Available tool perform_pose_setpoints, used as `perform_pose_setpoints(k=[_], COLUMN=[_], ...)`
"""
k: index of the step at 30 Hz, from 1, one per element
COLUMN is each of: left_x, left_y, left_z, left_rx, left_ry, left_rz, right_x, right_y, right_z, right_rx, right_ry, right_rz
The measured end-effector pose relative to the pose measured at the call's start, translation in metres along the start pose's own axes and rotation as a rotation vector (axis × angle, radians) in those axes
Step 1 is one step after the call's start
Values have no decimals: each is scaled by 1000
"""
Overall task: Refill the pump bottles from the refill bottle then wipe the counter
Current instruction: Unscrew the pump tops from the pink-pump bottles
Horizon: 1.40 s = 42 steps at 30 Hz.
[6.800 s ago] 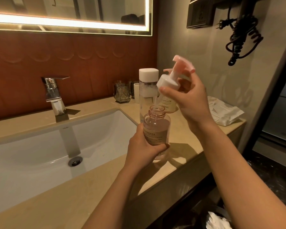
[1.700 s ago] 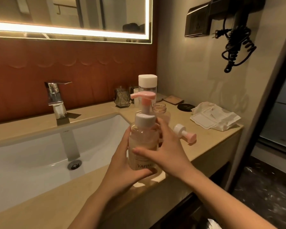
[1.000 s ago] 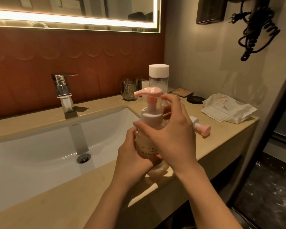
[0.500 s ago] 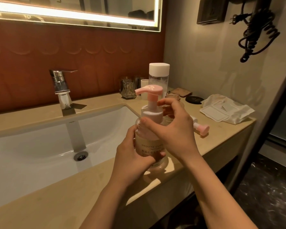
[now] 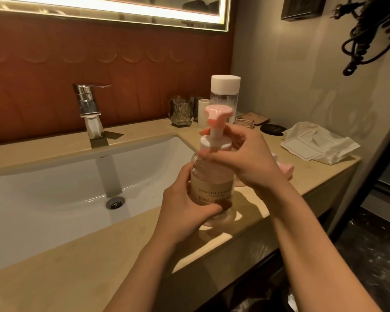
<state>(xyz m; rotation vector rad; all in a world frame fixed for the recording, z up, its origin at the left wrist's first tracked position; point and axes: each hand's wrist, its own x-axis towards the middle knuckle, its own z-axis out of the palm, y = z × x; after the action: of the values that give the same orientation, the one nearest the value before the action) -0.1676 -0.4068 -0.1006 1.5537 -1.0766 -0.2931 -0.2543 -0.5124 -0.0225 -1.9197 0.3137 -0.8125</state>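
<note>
A clear pump bottle (image 5: 212,185) with a beige label and a pink pump head (image 5: 217,113) stands on the counter's front edge (image 5: 122,255). My left hand (image 5: 185,208) grips its body from the left. My right hand (image 5: 243,158) grips the white pump collar, fingers curled round it. Behind stands the tall clear refill bottle (image 5: 225,97) with a white cap on. A second pump bottle's open glass mouth (image 5: 244,122) shows behind my right hand. Its loose pink pump (image 5: 286,171) lies on the counter, mostly hidden by my wrist.
A white sink (image 5: 54,190) with a chrome tap (image 5: 88,109) fills the left. A crumpled white cloth or wipes pack (image 5: 320,145) lies at the right end, a black disc (image 5: 273,129) and a glass tumbler (image 5: 181,112) farther back. A coiled dryer cord (image 5: 365,34) hangs on the wall.
The pump head has turned, its nozzle now pointing away from the left. My right hand has shifted round the collar. Earlier I lifted the pump out of the other bottle and laid it down.
</note>
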Motion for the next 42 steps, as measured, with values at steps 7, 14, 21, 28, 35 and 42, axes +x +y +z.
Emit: perform_pose_setpoints(k=[7,14,21,28,35,42], left_x=[0,1,3,2,3,2], left_y=[2,0,-3,-1,-5,-4], left_z=[2,2,4,5,5,6], left_rx=[-44,-26,11,-24,22,-16], left_ry=[-12,-10,-3,-3,8,5], left_rz=[-20,0,-2,-10,-13,-18], right_x=[2,-4,-5,-5,-6,-4], right_y=[2,6,6,9,5,3], right_z=[13,5,14,10,12,11], right_rx=[-246,-111,-376,-297,-327,-279], right_ry=[106,124,279,157,308,69], right_rz=[-26,-72,-57,-56,-78,34])
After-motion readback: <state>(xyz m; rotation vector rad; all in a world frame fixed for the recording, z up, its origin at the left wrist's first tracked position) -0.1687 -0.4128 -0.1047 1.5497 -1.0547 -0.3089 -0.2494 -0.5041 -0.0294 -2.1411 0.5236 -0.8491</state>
